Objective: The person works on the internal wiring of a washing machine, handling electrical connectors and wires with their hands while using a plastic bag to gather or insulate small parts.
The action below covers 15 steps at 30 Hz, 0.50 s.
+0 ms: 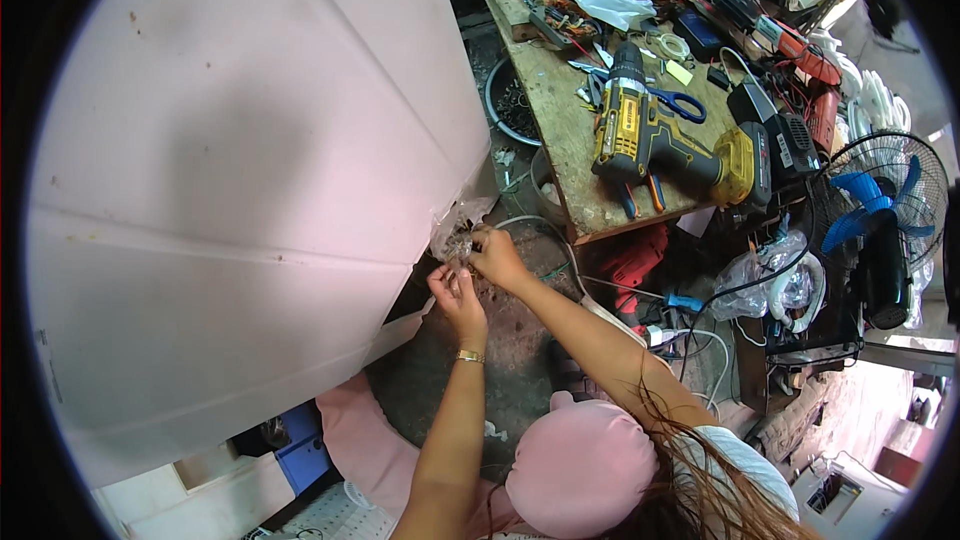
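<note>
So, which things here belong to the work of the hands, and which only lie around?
In use:
- left hand and right hand, both on the crumpled clear plastic wrap
- large white appliance panel

Lying about:
- yellow-and-black cordless drill
- blue-handled scissors
- blue-bladed floor fan

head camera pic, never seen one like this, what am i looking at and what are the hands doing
This is one wide fisheye picture from a camera worn on a person's head, looking down, so straight edges bend. No machine works here: the two bare arms from the bottom are the person's own. The left hand and right hand both pinch a crumpled clear plastic wrap at the edge of a big white appliance panel. To the right stands a wooden workbench with a yellow cordless drill, blue-handled scissors and loose tools. A blue-bladed fan stands further right.
</note>
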Motion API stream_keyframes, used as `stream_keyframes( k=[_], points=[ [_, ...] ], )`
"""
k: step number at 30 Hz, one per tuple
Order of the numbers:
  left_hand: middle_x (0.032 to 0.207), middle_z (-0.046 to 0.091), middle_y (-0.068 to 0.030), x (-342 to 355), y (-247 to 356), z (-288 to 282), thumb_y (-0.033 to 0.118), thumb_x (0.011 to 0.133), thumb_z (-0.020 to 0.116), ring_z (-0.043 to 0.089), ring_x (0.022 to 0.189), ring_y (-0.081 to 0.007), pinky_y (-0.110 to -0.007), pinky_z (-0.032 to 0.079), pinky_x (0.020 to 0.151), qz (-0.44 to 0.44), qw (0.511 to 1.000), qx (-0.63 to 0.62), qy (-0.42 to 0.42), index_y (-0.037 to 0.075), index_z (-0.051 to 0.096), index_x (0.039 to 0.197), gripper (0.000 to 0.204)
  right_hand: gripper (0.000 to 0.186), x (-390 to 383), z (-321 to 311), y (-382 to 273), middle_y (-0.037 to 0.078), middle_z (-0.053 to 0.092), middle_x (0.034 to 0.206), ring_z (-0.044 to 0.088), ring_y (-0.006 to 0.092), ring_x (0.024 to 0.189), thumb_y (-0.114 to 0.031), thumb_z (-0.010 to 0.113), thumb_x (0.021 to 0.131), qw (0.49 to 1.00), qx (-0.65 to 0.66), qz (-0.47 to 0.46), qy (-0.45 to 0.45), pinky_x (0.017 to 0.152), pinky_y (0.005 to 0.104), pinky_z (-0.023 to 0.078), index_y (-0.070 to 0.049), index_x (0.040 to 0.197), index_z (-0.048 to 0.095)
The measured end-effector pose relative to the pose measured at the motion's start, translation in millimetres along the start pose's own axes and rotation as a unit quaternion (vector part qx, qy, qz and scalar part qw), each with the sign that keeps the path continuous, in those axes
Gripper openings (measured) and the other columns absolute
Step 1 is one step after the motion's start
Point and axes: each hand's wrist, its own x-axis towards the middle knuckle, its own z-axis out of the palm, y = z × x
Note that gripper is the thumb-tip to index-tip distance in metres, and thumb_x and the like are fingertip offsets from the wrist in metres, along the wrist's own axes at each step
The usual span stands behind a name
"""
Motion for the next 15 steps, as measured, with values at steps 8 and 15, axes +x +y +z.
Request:
stream_keyframes(
  k=[8,15],
  points=[
    [0.097,0.058,-0.0024,22,8,-3,0.017,0.1,0.059,0.054,0.085,-0.0101,-0.026,0.046,0.079,-0.091,0.994,-0.062,-0.03,0.003,0.047,0.118,0.026,0.02,-5,1,-3,0.013,0.07,0.087,0.068,0.0189,0.071,-0.007,0.072,0.082,0.976,0.159,0.098,-0.109,0.063,0.032,0.055,0.007,0.097,0.07],
    [0.115,0.058,-0.0036,30,-13,-10,0.002,0.089,0.059,0.055,0.104,-0.0102,-0.029,0.048,0.083,-0.126,0.968,-0.199,-0.081,0.009,0.049,0.125,0.039,0.019,-2,5,7,0.009,0.071,0.086,0.069,0.016,0.076,-0.009,0.067,0.093,0.953,0.251,0.131,-0.107,0.067,0.0302,0.061,0.008,0.103,0.068]
  ],
)
